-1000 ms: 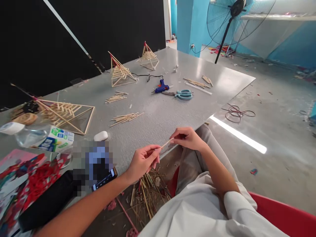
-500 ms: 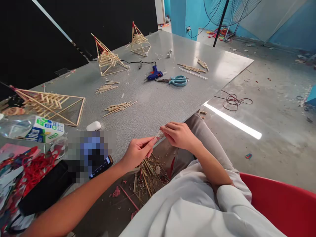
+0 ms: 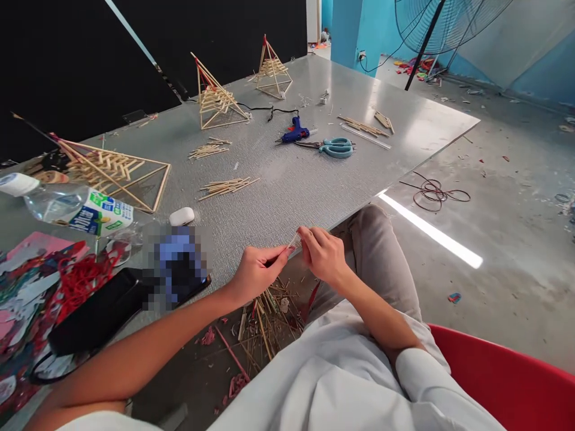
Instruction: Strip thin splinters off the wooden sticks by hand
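Observation:
Near the table's front edge, my left hand (image 3: pixel 260 270) pinches a short, thin, whitish see-through strip (image 3: pixel 293 240) between thumb and fingers. The fingers of my right hand (image 3: pixel 325 254) are closed at the strip's other end, and both hands are close together. What exactly the strip is, I cannot make out. Farther in on the table lie a blue glue gun (image 3: pixel 296 130) and scissors (image 3: pixel 338 147) with light-blue handles. A pile of thin wooden sticks (image 3: pixel 230 187) is nearer to my hands, with a smaller stick pile (image 3: pixel 209 148) behind it.
Stick-built pyramid frames (image 3: pixel 130 170) stand along the table's left and back. A plastic bottle (image 3: pixel 96 209), white earbud case (image 3: pixel 182 216), black case (image 3: pixel 96 308) and red string (image 3: pixel 87 269) crowd the left. Stick scraps (image 3: pixel 265 326) lie below the table edge.
The view has shifted slightly, so the table things appear farther right. My right hand has turned a little at the strip; my left hand keeps its pinch.

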{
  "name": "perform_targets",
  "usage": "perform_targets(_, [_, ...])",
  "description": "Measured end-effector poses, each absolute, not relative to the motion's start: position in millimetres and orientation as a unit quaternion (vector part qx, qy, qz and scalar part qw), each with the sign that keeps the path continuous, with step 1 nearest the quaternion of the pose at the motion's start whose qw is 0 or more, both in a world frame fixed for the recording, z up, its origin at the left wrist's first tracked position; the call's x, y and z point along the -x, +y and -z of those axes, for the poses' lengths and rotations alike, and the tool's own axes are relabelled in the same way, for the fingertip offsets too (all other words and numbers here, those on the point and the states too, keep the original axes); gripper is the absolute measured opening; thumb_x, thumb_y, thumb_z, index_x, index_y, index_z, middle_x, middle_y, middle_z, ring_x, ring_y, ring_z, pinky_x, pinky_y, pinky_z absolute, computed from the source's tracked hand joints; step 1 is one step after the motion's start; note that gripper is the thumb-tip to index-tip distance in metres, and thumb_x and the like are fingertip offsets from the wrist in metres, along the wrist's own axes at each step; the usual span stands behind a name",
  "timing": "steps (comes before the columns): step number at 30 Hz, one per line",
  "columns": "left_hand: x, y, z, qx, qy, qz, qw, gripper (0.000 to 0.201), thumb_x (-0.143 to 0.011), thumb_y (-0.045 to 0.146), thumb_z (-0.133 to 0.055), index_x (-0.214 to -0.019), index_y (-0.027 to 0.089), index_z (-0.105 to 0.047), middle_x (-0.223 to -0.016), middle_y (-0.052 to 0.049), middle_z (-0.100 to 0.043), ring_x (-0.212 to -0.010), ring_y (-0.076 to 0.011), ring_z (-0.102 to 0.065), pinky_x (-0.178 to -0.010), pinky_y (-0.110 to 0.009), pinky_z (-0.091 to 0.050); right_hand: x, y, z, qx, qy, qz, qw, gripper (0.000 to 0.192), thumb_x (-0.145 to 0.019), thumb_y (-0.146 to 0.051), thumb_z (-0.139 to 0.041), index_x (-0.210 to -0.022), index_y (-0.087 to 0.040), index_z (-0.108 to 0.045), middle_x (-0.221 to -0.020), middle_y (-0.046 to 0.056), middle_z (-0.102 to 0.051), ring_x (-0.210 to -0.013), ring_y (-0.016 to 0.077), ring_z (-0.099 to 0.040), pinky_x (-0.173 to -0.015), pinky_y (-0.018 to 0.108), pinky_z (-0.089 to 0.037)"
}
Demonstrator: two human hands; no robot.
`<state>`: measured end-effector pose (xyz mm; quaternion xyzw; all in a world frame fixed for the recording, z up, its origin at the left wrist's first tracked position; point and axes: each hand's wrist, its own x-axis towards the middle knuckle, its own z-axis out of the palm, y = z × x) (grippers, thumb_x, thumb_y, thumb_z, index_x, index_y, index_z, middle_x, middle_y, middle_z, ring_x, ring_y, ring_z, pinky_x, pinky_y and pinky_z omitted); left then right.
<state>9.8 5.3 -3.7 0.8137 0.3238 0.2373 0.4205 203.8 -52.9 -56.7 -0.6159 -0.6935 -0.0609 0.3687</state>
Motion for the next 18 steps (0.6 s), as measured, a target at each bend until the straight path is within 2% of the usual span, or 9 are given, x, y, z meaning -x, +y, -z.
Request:
perform_targets(4, [-11, 3, 4, -0.826, 0.331, -0.231, 0.394, 0.048, -0.106, 0.040, -0.059, -0.070, 0.011, -0.073, -0.062, 0.003, -0.031, -0.059, -0.0093, -0.027, -0.051, -0.022, -0.020, -193, -51, 60, 0.626, -0.671, 0.063, 0.392, 0.028, -0.110, -0.017, -0.047, -0.127, -0.018, -0.069, -0.092, 0.009, -0.076, -0.083, 0.0193, -0.070, -0.067, 0.028, -0.046])
perform_targets(9, [-12, 3, 7, -0.845, 0.305, -0.253, 0.361, 0.047, -0.107, 0.033, -0.058, -0.068, 0.011, -0.070, -0.062, 0.004, -0.030, -0.057, -0.0079, -0.026, -0.050, -0.021, -0.020, -187, -50, 61, 0.645, -0.627, 0.016, 0.437, 0.027, -0.111, -0.018, -0.042, -0.120, -0.018, -0.068, -0.095, 0.009, -0.075, -0.081, 0.0180, -0.069, -0.063, 0.027, -0.043])
perform_targets(15, [-13, 4, 6, -0.850, 0.280, -0.265, 0.360, 0.048, -0.107, 0.030, -0.059, -0.064, 0.010, -0.067, -0.062, 0.005, -0.031, -0.056, -0.0070, -0.025, -0.049, -0.020, -0.019, -191, -48, 55, 0.585, -0.603, -0.104, 0.532, 0.027, -0.111, -0.023, -0.040, -0.108, -0.019, -0.067, -0.090, 0.007, -0.074, -0.077, 0.0169, -0.066, -0.072, 0.027, -0.049])
perform_targets(18, [-11, 6, 1, -0.847, 0.282, -0.236, 0.385, 0.046, -0.108, 0.031, -0.058, -0.071, 0.009, -0.073, -0.062, 0.005, -0.034, -0.057, -0.0071, -0.028, -0.050, -0.020, -0.023, -195, -50, 45, 0.557, -0.577, -0.199, 0.563, 0.025, -0.111, -0.029, -0.045, -0.101, -0.019, -0.066, -0.083, 0.004, -0.070, -0.070, 0.0150, -0.060, -0.067, 0.027, -0.046])
